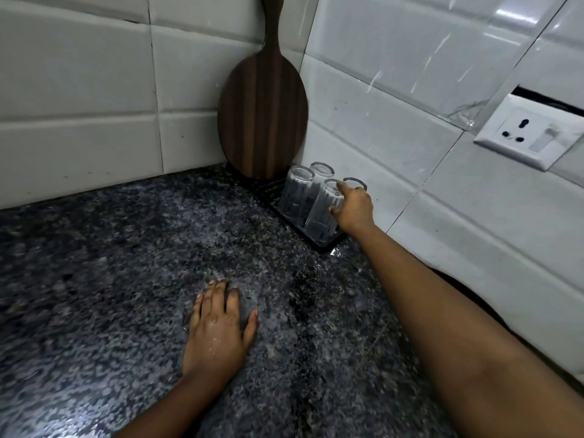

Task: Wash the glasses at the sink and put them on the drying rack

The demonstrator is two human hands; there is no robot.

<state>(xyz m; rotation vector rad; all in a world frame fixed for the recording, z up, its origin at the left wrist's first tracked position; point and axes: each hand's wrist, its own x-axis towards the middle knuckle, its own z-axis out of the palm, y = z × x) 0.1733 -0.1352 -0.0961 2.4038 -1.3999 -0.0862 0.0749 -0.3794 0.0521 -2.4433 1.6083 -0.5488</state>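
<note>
Glasses [311, 200], wet, slick and breakable, stood upturned on the dark rack [325, 241], the right hand's grip [354, 210] clasping the nearest one's side, left hand [218, 327] flat on the tabletop [94, 279].

what's on the counter, counted

four clear glasses [297, 194] stand upside down in a tight cluster on one dark drying rack [325, 240] in the corner; the fourth glass [355, 183] is mostly hidden behind a hand, only its top showing. one wooden paddle-shaped board [264, 112] leans upright in the corner behind them. one white wall socket plate [529, 135] sits on the tiles, with one switch on it. two bare hands are in view: the left hand [218, 333] flat on the one speckled granite counter [94, 279], the right hand [354, 207] at the glasses. two tiled walls meet at the corner.
</note>
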